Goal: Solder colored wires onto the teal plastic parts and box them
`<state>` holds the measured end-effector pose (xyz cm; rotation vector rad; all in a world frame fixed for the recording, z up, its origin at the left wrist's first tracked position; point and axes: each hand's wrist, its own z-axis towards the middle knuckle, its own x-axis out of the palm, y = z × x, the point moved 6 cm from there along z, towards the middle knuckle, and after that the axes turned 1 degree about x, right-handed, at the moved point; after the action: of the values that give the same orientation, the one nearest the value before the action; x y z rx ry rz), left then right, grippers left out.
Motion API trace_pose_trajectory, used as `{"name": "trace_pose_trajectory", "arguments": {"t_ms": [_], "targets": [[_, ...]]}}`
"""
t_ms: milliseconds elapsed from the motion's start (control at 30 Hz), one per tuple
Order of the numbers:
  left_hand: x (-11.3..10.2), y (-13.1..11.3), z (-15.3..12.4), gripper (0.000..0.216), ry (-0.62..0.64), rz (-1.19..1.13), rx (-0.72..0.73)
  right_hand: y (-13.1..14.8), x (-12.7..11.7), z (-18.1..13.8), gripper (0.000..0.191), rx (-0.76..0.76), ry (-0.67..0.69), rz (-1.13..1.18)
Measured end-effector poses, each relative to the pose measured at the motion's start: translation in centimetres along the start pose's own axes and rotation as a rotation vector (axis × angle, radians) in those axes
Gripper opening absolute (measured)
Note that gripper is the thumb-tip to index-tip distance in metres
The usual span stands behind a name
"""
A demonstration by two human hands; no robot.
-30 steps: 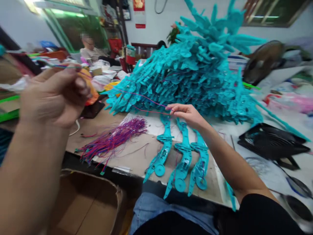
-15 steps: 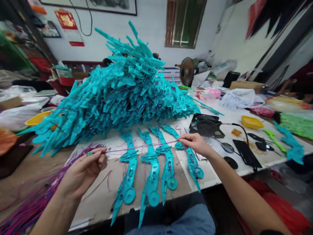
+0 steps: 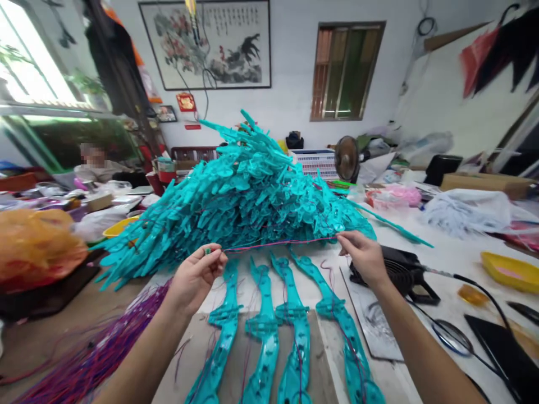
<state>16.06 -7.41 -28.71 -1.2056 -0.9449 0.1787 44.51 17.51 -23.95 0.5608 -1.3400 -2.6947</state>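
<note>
A thin red-and-blue wire [image 3: 278, 244] is stretched level between my two hands above the table. My left hand [image 3: 197, 276] pinches its left end, where a small green tip shows. My right hand [image 3: 364, 255] pinches the right end. Under the wire, several teal plastic frames [image 3: 297, 331] lie side by side on a grey board, each threaded with thin wire. Behind them rises a big heap of the same teal plastic parts [image 3: 244, 196]. A bundle of purple and red wires [image 3: 88, 353] lies at the lower left, beside my left forearm.
A small black fan [image 3: 404, 272] with a cable sits right of my right hand. A yellow tray [image 3: 509, 270], black flat pieces and plastic bags lie to the right. An orange bag [image 3: 36, 244] is at the left. A person sits at the far left.
Both hands have risen from just above the frames and now hold the wire taut and higher. The view has tilted up, showing the wall and painting.
</note>
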Motion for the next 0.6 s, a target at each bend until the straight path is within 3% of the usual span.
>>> {"name": "trace_pose_trajectory", "arguments": {"t_ms": [167, 233, 333, 433, 500, 600], "targets": [[-1.9, -5.8, -0.3, 0.025, -0.031, 0.311, 0.251, 4.2, 0.9, 1.7, 0.020, -0.237, 0.057, -0.078], [-1.9, -8.8, -0.2, 0.023, -0.021, 0.350, 0.377, 7.4, 1.1, 2.7, 0.016, -0.386, -0.012, -0.116], [0.0, -13.8, 0.7, 0.019, 0.014, 0.268, 0.602, 12.0, 1.2, 5.5, 0.015, -0.528, -0.181, -0.100], [3.1, -18.2, 3.7, 0.015, 0.022, 0.157, 0.762, 14.8, 2.2, 10.6, 0.020, -0.522, -0.297, -0.082], [5.3, -20.2, 7.0, 0.011, -0.013, 0.188, 0.810, 15.2, 3.6, 14.6, 0.023, -0.446, -0.310, -0.130], [7.2, -21.3, 12.6, 0.010, -0.161, 0.526, 0.831, 14.1, 6.3, 19.2, 0.020, -0.333, -0.237, -0.224]]}}
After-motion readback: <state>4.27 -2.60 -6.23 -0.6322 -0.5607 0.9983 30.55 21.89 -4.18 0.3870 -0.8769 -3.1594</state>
